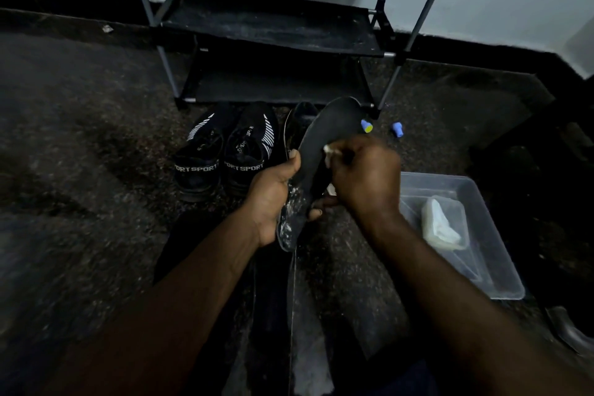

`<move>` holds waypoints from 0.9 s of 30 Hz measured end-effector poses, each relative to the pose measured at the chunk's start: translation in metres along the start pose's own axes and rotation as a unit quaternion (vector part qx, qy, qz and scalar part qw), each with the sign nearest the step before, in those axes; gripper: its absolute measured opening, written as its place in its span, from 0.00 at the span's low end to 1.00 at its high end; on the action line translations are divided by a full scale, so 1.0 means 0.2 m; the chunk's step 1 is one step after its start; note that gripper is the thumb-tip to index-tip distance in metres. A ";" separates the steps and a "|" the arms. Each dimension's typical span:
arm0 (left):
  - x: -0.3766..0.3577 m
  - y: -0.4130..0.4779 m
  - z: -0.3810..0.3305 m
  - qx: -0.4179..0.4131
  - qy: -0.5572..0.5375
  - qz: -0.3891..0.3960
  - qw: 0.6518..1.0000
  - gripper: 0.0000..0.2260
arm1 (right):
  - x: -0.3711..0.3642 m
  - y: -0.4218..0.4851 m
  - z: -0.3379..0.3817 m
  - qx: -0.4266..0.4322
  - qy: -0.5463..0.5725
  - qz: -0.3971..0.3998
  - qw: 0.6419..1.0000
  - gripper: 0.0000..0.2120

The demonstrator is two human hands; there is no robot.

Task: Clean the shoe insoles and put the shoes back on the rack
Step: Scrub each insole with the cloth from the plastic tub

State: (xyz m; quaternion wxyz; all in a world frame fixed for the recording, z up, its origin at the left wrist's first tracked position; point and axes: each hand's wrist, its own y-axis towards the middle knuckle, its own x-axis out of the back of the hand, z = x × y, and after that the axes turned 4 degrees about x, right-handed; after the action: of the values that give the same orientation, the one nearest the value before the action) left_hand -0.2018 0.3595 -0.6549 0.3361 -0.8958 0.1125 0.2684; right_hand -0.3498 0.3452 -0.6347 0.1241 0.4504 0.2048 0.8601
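Dark grey foam insole [324, 135] before black metal rack [273, 29]: clasped by left grip [273, 193], rubbed with white wipe [329, 151] pinched in right grip [363, 177]. Mid-cleaning; white heel residue [287, 225] probably next.

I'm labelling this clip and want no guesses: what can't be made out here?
Head view: what the right hand presses on the insole; its fingers hide all but a whitish scrap.
Head view: the shoe mostly behind the insole held by the left hand.
Head view: the pale lump in the clear tub; too dim to identify.
Head view: the rack; its top is cut off by the upper edge.
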 end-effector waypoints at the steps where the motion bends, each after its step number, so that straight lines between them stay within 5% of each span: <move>1: -0.01 -0.01 0.00 0.001 0.007 0.003 1.000 0.22 | 0.02 0.05 -0.01 -0.019 0.022 -0.021 0.999 0.06; 4: -0.04 -0.02 0.00 -0.011 0.020 0.010 1.000 0.21 | 0.04 0.14 0.00 -0.023 0.019 -0.050 0.998 0.06; 7: -0.04 -0.02 0.02 -0.020 0.037 0.016 0.999 0.21 | -0.03 0.12 0.02 -0.019 -0.018 0.007 1.000 0.09; 12: -0.01 0.00 0.05 -0.018 0.023 -0.002 1.000 0.20 | -0.05 -0.05 0.06 -0.076 0.069 0.025 0.994 0.07; 16: 0.00 0.01 0.03 -0.005 -0.011 0.015 1.000 0.23 | -0.06 -0.14 0.09 0.019 0.058 0.030 0.998 0.07; 22: -0.03 0.02 0.04 -0.019 0.046 0.012 0.999 0.22 | -0.02 0.03 -0.03 -0.098 0.052 -0.022 0.994 0.07; 27: 0.01 0.03 0.02 -0.013 -0.008 0.010 1.000 0.25 | -0.06 -0.15 0.12 -0.025 0.082 0.020 0.996 0.07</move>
State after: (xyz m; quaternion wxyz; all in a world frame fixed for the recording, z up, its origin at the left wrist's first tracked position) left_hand -0.2044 0.3581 -0.6621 0.3226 -0.8966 0.1155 0.2805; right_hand -0.3223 0.3733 -0.6445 0.1012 0.3793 0.1837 0.9012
